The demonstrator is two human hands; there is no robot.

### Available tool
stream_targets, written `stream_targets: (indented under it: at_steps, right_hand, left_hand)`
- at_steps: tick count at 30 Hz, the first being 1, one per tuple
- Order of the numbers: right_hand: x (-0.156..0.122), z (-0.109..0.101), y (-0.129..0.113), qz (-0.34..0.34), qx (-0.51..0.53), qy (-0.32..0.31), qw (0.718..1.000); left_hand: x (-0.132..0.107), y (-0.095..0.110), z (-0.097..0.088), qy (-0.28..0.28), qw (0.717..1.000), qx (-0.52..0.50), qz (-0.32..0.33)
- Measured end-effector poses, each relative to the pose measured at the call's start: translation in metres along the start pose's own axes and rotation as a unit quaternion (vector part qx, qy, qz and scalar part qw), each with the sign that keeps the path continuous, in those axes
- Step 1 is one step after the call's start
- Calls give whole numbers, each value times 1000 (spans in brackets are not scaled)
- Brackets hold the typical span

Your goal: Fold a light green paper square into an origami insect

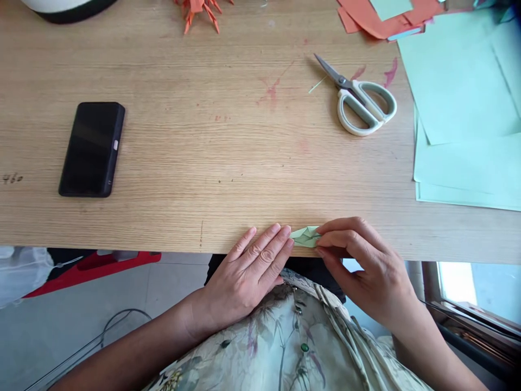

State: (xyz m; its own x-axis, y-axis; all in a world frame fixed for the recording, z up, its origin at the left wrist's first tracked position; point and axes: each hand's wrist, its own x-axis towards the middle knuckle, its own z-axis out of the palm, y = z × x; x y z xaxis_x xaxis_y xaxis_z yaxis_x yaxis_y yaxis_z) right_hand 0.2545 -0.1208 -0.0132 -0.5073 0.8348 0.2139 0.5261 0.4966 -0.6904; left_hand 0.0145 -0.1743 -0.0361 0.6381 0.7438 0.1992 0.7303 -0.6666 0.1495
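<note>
A small piece of folded light-green paper lies at the table's front edge between my hands. My left hand rests flat on the tabletop, its fingers stretched out and their tips against the paper's left end. Thumb and fingertips of my right hand pinch the right end of the paper. Creases show on the visible middle of the piece; both its ends are partly hidden by fingers.
On the wooden table lie scissors, a black phone-like device and light-green paper sheets. Farther back are orange paper pieces and an orange folded-paper figure. A red object shows below the table's edge.
</note>
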Motion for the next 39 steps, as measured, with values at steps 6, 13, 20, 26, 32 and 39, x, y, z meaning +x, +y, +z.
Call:
stream_targets:
  at_steps: [6, 13, 20, 26, 32, 39]
  right_hand:
    - [-4, -4, 7, -12, -8, -7, 1000]
    - [-9, -4, 9, -45, -63, 1, 997]
    - [-14, -4, 7, -126, -129, -3, 984]
    - [-16, -2, 10, -138, -101, -13, 985]
    - [-17, -7, 14, -163, -111, -29, 980]
    - [-15, -12, 16, -175, -118, -46, 976]
  left_hand:
    - [1, 1, 0, -2, 1000, 7, -1]
    - [4, 1, -1, 7, 1000, 18, -13]
    - [6, 1, 0, 19, 1000, 22, -12]
    - [4, 2, 3, 23, 999, 33, -18]
    - [5, 4, 5, 19, 998, 50, -25]
    - [6, 8, 7, 20, 998, 60, -31]
